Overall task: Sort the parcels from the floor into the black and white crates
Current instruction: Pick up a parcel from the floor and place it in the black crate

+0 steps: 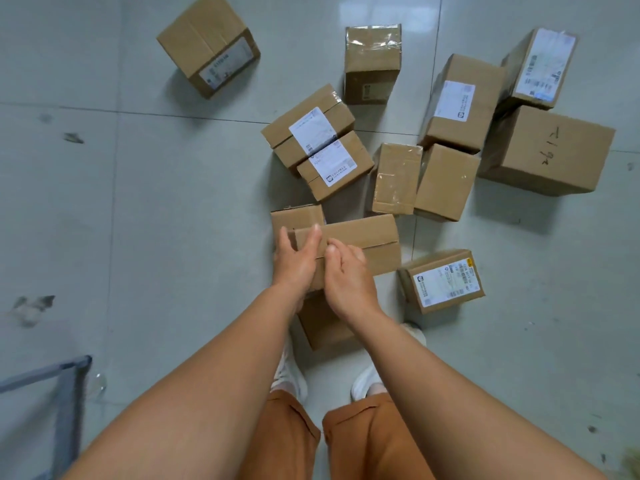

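A long brown cardboard parcel (pixel 363 239) is held above the floor in front of me. My left hand (pixel 296 261) grips its near left end, thumb on top and fingers round the edge. Beside it, my right hand (pixel 348 275) holds the near side, its fingers curled under the box. Under my hands lies another plain parcel (pixel 325 323), partly hidden. Several more brown parcels lie scattered on the floor beyond, among them a labelled pair (pixel 318 140) and a small labelled one (pixel 441 280) to the right. Neither a black nor a white crate shows clearly.
A grey frame corner (pixel 69 375) stands at the lower left edge. The pale tiled floor (pixel 156 202) stretches to the left. A large box (pixel 547 150) marked with handwriting sits far right, and a lone box (pixel 207 43) lies at the top left. My feet (pixel 291 372) stand just below the parcels.
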{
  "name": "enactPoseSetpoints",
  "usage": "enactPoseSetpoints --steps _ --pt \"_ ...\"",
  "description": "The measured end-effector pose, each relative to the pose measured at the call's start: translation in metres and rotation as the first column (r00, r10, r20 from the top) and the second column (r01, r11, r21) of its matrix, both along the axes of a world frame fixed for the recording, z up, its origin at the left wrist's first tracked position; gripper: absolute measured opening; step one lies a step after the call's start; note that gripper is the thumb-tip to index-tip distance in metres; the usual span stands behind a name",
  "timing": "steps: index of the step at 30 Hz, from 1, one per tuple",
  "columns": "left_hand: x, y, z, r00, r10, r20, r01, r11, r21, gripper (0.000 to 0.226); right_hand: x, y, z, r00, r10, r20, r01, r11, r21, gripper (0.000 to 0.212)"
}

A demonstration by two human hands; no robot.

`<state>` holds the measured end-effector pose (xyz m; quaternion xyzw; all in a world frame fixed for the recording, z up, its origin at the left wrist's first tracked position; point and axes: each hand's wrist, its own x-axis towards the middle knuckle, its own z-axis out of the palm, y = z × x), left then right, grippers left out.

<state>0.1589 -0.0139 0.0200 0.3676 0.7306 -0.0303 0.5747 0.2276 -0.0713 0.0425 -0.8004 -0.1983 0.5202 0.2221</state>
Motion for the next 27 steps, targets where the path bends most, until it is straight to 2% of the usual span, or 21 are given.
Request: enactPoseSetpoints --steps 3,7,10,13,16,19,22,27 --pt "-0.015 0.004 -0.006 0.997 -0.075 -0.035 0.076 0.997 0.022 0.069 -0.013 -0.001 -0.008 0.999 0.032 -0.02 -0.032 0.999 0.003 0.044" --pt "-0.033 0.007 -0.018 0.983 -0.167 -0.08 0.167 0.986 0.005 0.06 -0.007 -0.007 -0.025 0.983 -0.101 0.155 0.112 0.992 -0.064 0.039" --pt "-0.04 0.007 -0.03 0.976 -0.2 -0.09 0.203 0.979 0.026 0.055 0.014 -0.011 -0.038 0.938 -0.191 0.29 0.233 0.966 -0.115 0.052" --pt "-0.043 0.008 -0.039 0.978 -0.176 -0.115 0.182 0.982 0.044 0.051 0.035 -0.01 -0.048 0.92 -0.158 0.358 0.227 0.961 -0.16 0.065" --pt "-0.05 0.01 -0.04 0.982 -0.118 -0.149 0.129 0.989 0.07 0.044 0.046 -0.006 -0.058 0.949 -0.163 0.271 0.223 0.953 -0.207 0.068" --pt "-0.056 0.011 -0.033 0.992 -0.094 -0.089 0.096 0.995 0.024 0.044 0.04 -0.003 -0.057 0.958 -0.244 0.152 0.27 0.946 -0.179 0.055" --pt "-0.058 0.012 -0.018 0.996 -0.056 -0.063 0.056 0.998 -0.004 0.043 0.032 -0.003 -0.044 0.939 -0.325 0.115 0.339 0.929 -0.145 0.05" --pt "-0.056 0.019 0.025 0.997 0.044 -0.062 -0.041 0.998 0.042 0.048 0.029 -0.005 0.004 0.886 -0.455 0.093 0.463 0.881 -0.102 0.049"
